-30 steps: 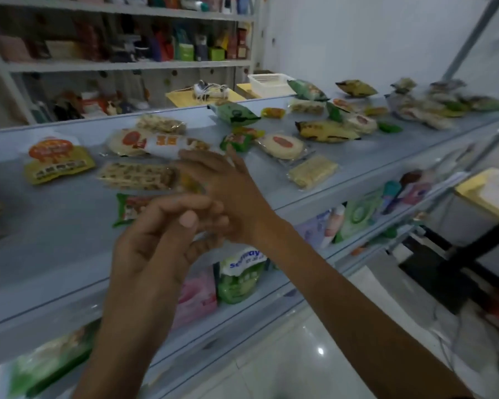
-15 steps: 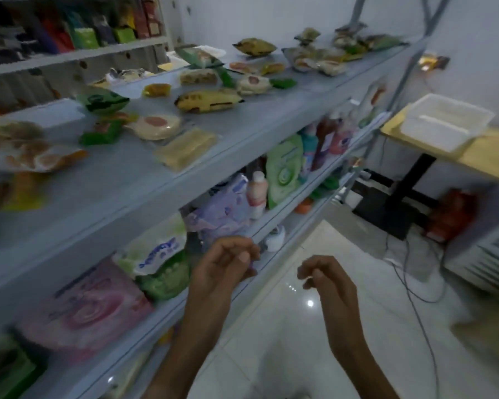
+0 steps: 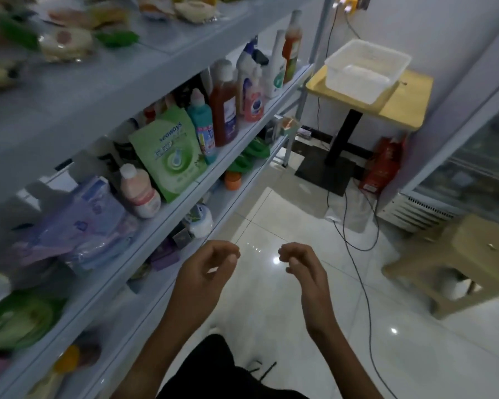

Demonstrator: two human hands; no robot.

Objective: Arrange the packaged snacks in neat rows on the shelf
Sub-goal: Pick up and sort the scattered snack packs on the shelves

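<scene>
1. My view has dropped since a second ago; the packaged snacks now sit blurred on the top shelf, upper left.
2. My left hand and right hand have come down off the shelf, fingers loosely curled, holding nothing, over the floor.

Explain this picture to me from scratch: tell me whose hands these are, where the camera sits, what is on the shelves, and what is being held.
There is no machine here. A person wears a wide-angle camera on the head, looking forward and down, so you see their own arms. The left hand and right hand hang over the tiled floor with loosely curled fingers, holding nothing. On the left stands a grey shelf unit. Its top shelf carries the packaged snacks, blurred here. The shelf below holds a green Seaways pouch, a teal bottle and a brown bottle. Farther back, a clear plastic tub sits on a small yellow table.
</scene>
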